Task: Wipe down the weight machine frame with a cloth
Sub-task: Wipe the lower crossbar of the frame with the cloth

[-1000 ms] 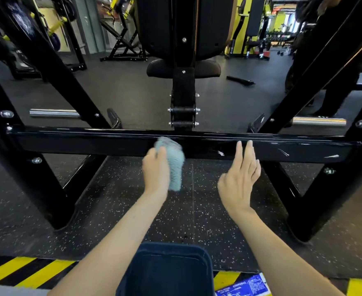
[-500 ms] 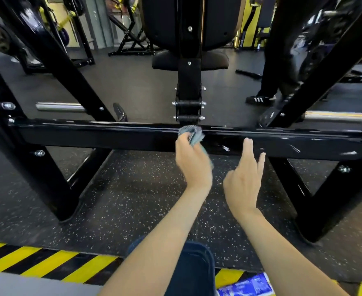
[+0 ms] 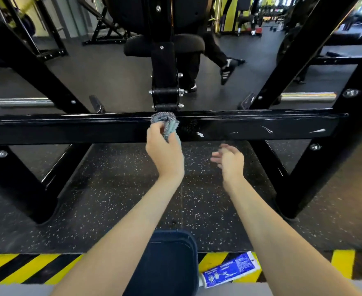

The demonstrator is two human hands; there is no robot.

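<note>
Speckled rubber flooring (image 3: 111, 195) lies under the weight machine's black crossbar (image 3: 68, 129), whose long axis runs left to right. The left hand (image 3: 165, 152) grips a bunched grey-blue cloth (image 3: 165, 122) against the bar's top edge at mid-span. White scuffs (image 3: 200, 134) sit just right of it, toward the right hand (image 3: 229, 161), which hovers empty below the bar, fingers seemingly loose though blurred.

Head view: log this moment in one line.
left hand: grips cloth on crossbar | right hand: open, off crossbar | scuffs: right of cloth
</note>
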